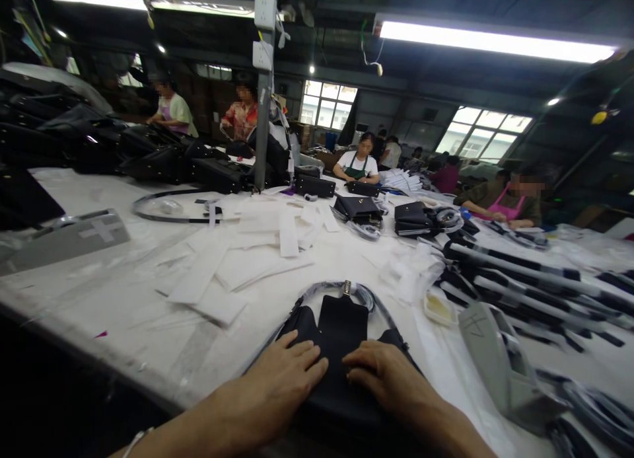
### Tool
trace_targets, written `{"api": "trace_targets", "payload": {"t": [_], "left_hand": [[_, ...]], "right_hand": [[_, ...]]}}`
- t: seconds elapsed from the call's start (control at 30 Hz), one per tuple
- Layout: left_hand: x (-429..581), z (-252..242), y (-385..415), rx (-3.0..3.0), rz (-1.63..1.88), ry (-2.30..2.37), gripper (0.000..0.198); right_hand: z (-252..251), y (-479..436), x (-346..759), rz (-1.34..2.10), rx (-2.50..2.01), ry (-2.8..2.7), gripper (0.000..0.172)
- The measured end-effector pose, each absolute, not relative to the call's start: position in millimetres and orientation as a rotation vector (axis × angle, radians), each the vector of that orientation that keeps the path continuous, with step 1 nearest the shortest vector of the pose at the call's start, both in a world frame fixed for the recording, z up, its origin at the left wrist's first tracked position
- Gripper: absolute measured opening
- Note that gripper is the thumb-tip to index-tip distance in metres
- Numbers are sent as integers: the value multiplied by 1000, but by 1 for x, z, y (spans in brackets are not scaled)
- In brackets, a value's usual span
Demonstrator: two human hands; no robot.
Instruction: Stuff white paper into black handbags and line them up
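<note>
In front of me on the white table lies a black handbag [343, 322], its long flap stretched away from me. A gold-coloured clasp [347, 287] shows at the flap's far end. A strap in clear wrapping [321, 287] loops around that end. My left hand [284, 382] rests palm down on the bag's left side, fingers extended and slightly apart. On the right side, my right hand [384, 372] has bent fingers, with thumb and fingertips close together against the black material. The bag's near part is dark and partly hidden by my hands.
White sheets [257, 266] are scattered ahead to the left. Grey holders [500, 359] stand on both sides. Wrapped straps [539, 279] and a small yellowish dish [440, 310] lie right. More black bags [359, 209] sit beyond, near a metal post [263, 114]; several people work farther back.
</note>
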State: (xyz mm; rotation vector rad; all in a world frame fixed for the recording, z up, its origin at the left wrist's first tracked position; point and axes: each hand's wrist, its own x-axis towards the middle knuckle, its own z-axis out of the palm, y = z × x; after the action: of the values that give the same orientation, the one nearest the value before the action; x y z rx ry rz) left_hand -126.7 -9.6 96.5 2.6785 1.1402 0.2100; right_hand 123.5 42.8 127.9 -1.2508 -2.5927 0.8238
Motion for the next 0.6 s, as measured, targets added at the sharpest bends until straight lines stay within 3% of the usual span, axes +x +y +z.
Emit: {"api": "trace_targets", "payload": {"t": [0.2,0.4,0.53,0.6], "left_hand": [[-98,72,-19,2822,224,1214,49],[-99,68,-18,2844,302,1255,47],[-98,56,-20,2900,358,1339,45],[-96,49,-19,2971,474,1369,40]], "right_hand": [[142,72,116,1177,-964,-2902,24],[156,75,109,538,-438,-3291,30],[151,60,130,563,-740,-3032,32],[132,57,145,514,-844,-2898,50]]}}
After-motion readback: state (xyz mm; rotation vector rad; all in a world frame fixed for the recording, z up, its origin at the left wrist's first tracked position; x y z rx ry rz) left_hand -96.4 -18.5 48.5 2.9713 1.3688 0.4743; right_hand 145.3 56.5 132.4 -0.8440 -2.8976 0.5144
